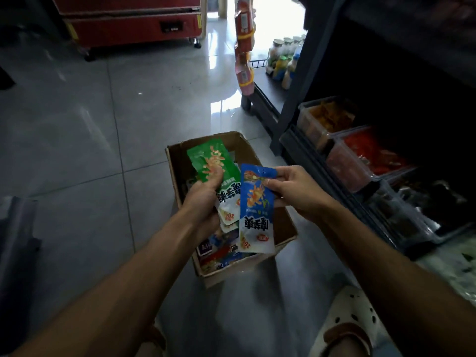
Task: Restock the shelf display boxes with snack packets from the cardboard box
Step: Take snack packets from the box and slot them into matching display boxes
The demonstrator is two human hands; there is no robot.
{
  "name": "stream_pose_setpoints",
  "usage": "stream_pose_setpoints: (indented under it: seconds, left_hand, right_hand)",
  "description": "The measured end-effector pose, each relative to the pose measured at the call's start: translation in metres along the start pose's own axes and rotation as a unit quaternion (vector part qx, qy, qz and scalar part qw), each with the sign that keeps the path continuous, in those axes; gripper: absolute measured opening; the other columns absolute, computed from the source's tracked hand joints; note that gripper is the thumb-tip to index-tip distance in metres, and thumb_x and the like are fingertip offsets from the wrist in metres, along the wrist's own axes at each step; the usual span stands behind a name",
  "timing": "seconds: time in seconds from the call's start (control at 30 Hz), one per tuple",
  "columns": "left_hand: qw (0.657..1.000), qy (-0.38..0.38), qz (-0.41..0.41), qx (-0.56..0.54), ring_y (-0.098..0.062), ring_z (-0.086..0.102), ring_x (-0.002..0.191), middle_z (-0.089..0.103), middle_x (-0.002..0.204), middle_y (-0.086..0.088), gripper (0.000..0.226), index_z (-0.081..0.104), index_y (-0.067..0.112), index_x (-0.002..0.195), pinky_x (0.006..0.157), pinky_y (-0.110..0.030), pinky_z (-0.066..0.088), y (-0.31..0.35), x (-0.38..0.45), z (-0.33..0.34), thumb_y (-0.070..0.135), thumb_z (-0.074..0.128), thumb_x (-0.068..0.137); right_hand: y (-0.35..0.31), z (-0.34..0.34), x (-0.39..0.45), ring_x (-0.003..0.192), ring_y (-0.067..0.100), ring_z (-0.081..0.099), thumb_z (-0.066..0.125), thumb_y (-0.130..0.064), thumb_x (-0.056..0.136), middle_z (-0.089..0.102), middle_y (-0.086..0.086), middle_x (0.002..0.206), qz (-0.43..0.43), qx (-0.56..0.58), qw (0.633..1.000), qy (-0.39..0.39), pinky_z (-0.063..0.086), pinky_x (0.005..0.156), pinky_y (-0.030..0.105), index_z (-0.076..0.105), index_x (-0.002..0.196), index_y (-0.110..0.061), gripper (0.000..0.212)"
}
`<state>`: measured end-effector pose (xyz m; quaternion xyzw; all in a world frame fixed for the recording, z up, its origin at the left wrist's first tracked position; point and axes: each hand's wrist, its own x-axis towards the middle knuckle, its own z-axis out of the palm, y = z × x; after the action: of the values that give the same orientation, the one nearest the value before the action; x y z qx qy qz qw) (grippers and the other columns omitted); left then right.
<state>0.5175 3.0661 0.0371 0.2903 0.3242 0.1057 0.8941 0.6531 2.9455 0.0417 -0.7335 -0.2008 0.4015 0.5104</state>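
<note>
An open cardboard box stands on the tiled floor, with several snack packets inside it. Above the box, my left hand grips a small stack of green packets, thumb on top. To its right, my right hand pinches the top of a blue packet, which hangs down over the box. At the right, on a low shelf, sit clear display boxes holding orange, red and dark packets.
The dark shelf unit runs along the right side, with bottles on a low rack behind it. Red hanging packets dangle at the top centre. A red cabinet on wheels stands at the back. My white spotted shoe is at the bottom.
</note>
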Motion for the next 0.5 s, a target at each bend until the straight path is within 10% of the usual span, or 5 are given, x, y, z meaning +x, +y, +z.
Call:
stream_pose_setpoints:
  seconds: [0.17,0.3,0.5]
  left_hand:
    - [0.984,0.054,0.071,0.156,-0.033,0.072,0.084,0.07,0.106,-0.021,0.02,0.059,0.003,0.11,0.067,-0.048,0.062,-0.003,-0.019,0.018,-0.003,0.061,0.092]
    - [0.961,-0.042,0.036,0.271,-0.033,0.074,0.085,0.074,0.1,-0.018,0.033,0.057,0.003,0.118,0.065,-0.044,0.061,0.002,-0.036,0.026,-0.012,0.059,0.088]
    - [0.897,-0.186,-0.047,0.398,-0.036,0.072,0.097,0.074,0.108,-0.016,0.044,0.054,0.011,0.123,0.082,-0.051,0.059,0.01,-0.055,0.04,-0.012,0.06,0.086]
  right_hand:
    - [-0.016,-0.021,-0.032,0.074,0.011,0.073,0.053,-0.007,0.099,0.073,0.007,0.094,-0.05,-0.006,0.996,0.074,0.056,0.058,0.024,0.064,0.109,-0.008,0.015]
    - [-0.038,-0.04,-0.055,0.084,0.023,0.072,0.051,-0.008,0.099,0.073,0.007,0.093,-0.073,0.04,0.99,0.118,0.06,0.074,0.037,0.065,0.097,-0.018,0.018]
    - [-0.053,-0.052,-0.082,0.066,0.013,0.066,0.046,-0.007,0.1,0.07,0.006,0.084,-0.054,0.031,0.997,0.056,0.052,0.052,0.022,0.065,0.101,-0.017,0.021]
